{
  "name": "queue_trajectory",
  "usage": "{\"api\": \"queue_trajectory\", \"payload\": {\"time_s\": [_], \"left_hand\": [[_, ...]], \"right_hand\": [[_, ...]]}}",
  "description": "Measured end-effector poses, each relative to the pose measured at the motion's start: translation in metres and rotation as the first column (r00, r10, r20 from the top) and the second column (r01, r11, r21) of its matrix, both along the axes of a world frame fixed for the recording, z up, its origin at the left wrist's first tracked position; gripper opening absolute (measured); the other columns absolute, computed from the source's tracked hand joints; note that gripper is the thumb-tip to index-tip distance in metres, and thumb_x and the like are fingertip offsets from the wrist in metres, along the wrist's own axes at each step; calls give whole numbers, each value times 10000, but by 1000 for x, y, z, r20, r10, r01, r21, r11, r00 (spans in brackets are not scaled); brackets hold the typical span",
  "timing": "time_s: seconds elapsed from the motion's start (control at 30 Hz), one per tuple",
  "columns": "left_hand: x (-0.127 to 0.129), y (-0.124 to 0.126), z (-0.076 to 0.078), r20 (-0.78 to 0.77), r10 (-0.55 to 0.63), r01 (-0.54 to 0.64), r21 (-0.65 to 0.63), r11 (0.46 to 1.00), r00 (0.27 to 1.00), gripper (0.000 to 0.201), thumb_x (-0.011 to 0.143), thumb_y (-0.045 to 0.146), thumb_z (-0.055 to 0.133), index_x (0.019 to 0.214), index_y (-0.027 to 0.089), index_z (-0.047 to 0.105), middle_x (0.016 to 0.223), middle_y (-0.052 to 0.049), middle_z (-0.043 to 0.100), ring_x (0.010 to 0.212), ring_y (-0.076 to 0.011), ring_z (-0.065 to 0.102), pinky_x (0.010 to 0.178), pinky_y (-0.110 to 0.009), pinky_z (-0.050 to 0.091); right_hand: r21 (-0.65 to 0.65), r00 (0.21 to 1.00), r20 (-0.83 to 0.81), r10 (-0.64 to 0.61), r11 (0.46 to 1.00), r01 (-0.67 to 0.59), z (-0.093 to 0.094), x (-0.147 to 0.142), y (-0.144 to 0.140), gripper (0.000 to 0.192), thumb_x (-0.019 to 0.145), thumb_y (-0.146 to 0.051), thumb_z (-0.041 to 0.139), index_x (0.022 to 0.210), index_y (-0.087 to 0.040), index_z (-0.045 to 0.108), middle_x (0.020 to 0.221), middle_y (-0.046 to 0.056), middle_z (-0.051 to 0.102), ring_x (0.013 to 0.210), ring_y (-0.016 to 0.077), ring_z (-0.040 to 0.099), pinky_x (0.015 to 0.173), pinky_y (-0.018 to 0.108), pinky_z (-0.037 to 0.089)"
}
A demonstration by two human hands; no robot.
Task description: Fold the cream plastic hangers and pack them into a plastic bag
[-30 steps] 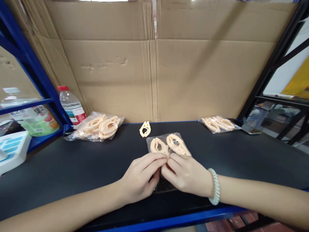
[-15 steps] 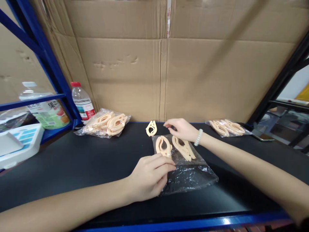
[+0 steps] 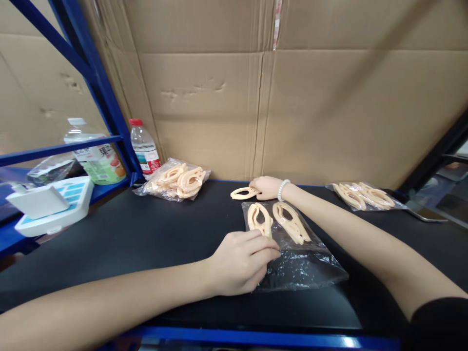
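Note:
A clear plastic bag (image 3: 307, 270) lies flat on the black table with two cream folding hangers in it, a left one (image 3: 256, 214) and a right one (image 3: 290, 222). My left hand (image 3: 246, 263) is closed on the bag's left side, over the lower end of the left hanger; its fingertips are partly hidden. Behind the bag, my right hand (image 3: 266, 187), with a pale bead bracelet at the wrist, pinches the right end of a loose folding hanger (image 3: 243, 193). That hanger is tilted, seen nearly edge-on.
Back left sits a filled bag of folding hangers (image 3: 175, 180), beside a red-capped water bottle (image 3: 145, 148). Another filled bag (image 3: 361, 195) lies at the back right near a phone-like flat object (image 3: 426, 214). Cardboard (image 3: 204, 107) walls the back; a blue frame (image 3: 106, 97) stands left.
My right hand has moved left and closed on the loose hanger, which is now tipped up from lying flat. My left hand still grips the bag. The view has shifted slightly.

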State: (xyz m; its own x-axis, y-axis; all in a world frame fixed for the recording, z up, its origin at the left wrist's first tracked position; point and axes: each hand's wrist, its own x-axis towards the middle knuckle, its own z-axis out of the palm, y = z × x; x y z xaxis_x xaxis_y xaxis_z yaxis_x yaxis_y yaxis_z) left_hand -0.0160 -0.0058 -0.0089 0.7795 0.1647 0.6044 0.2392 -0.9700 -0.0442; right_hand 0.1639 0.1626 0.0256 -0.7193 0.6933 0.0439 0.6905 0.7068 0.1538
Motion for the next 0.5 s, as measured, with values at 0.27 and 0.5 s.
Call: {"api": "queue_trajectory", "payload": {"time_s": [0.27,0.5], "left_hand": [[0,1,-1,20,-5,6,-30,1000,1000,290,840,74,449,1075,144,604,1060,-66,680,829,-172,599,675,-290,514],[0,2,0,23,-4,5,-57,998,1000,304,817,26,485,1075,144,595,1067,-63,676,872,-179,610,699,-299,524]], "right_hand": [[17,967,-230,-105,994,112,8,69,-52,257,931,-137,426,1038,-135,660,986,84,726,880,189,674,792,277,481],[184,840,-535,-90,958,220,26,108,-160,222,958,-293,442,1055,-201,620,940,38,725,731,172,669,662,286,513]]}}
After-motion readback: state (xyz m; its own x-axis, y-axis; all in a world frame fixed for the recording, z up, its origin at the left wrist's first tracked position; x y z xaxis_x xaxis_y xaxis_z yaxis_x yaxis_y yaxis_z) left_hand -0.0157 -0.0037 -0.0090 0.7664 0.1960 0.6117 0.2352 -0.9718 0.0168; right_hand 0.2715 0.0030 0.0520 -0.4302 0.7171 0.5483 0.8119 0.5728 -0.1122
